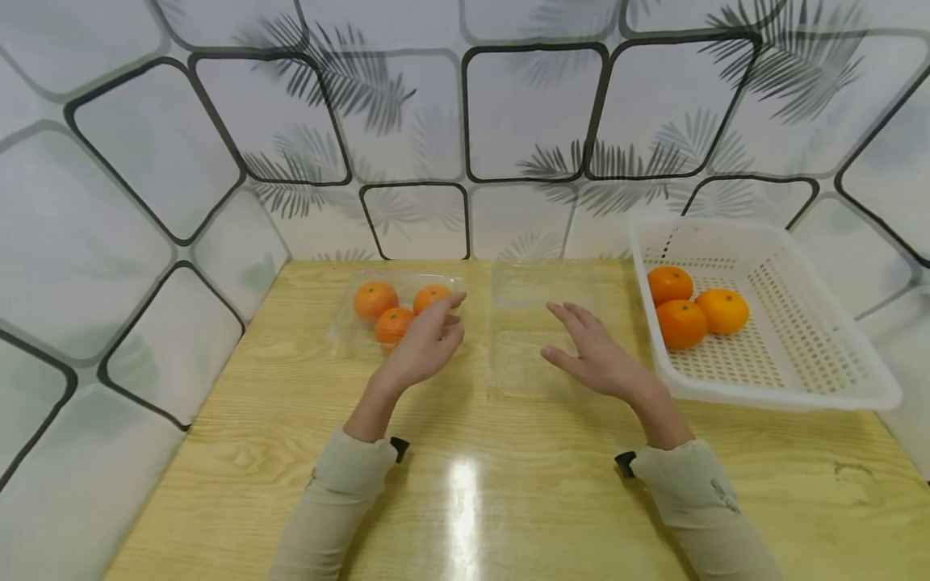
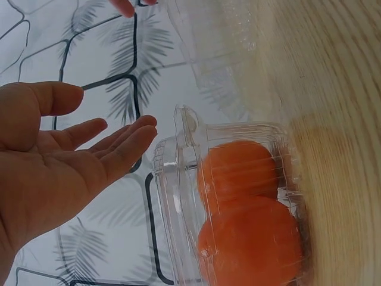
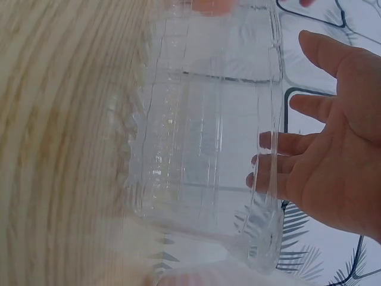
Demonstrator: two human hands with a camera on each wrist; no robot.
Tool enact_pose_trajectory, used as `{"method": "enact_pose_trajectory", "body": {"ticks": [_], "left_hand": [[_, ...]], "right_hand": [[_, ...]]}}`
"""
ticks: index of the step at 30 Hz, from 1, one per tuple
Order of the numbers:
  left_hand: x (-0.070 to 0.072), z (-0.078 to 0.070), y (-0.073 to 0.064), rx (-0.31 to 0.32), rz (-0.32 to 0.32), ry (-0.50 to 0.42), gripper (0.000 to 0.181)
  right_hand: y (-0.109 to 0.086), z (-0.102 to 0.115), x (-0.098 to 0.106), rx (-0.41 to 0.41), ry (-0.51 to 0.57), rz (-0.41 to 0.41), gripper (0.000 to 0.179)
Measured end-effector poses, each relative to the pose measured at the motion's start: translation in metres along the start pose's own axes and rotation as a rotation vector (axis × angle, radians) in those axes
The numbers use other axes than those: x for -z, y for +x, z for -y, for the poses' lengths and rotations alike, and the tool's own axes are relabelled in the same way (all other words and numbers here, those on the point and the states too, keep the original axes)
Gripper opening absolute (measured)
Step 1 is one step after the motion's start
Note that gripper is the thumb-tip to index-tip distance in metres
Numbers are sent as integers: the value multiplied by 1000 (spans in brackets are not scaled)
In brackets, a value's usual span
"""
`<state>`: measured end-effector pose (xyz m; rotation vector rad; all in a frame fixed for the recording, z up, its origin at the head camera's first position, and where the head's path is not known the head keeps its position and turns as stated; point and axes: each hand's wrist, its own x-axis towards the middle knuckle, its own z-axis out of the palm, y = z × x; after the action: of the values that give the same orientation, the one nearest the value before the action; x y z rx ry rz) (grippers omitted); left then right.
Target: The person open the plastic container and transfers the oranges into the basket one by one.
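My left hand [image 1: 429, 343] hovers by the right side of a clear plastic clamshell box [image 1: 347, 311] that holds oranges [image 1: 375, 301]. In the left wrist view its fingers are spread and hold nothing, while the box [image 2: 172, 208] with two visible oranges [image 2: 250, 241] stands beside them. Over the right part of a second clear clamshell box [image 1: 508, 355], its lid raised at the back, is my right hand [image 1: 596, 359]. Nothing lies in that second box. The right wrist view shows the fingers straight and apart, near its clear wall [image 3: 202, 137]; whether they touch is unclear.
A white plastic basket [image 1: 785, 395] with three oranges [image 1: 681, 324] in its left part stands at the right. Patterned cloth walls [image 1: 523, 218] rise behind and beside the wooden table [image 1: 523, 500].
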<state>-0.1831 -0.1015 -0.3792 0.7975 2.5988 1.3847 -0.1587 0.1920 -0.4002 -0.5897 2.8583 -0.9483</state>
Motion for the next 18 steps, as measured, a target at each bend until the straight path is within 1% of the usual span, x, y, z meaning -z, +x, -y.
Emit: {"method": "enact_pose_trajectory", "body": {"ticks": [4,9,14,18], "left_hand": [[1,1,0,4,-5,-13,53],[5,5,-5,13,-27,-5,51],[10,7,-8,-17,-68,-13,49],[15,9,-9,-37,-89,-20,48]], "right_hand": [[3,5,-1,4,3,18,76],[6,13,-3,5,-10,26,76],[10,25,-10,16,17,40,76],[14,37,-17,53,34,45,75]]}}
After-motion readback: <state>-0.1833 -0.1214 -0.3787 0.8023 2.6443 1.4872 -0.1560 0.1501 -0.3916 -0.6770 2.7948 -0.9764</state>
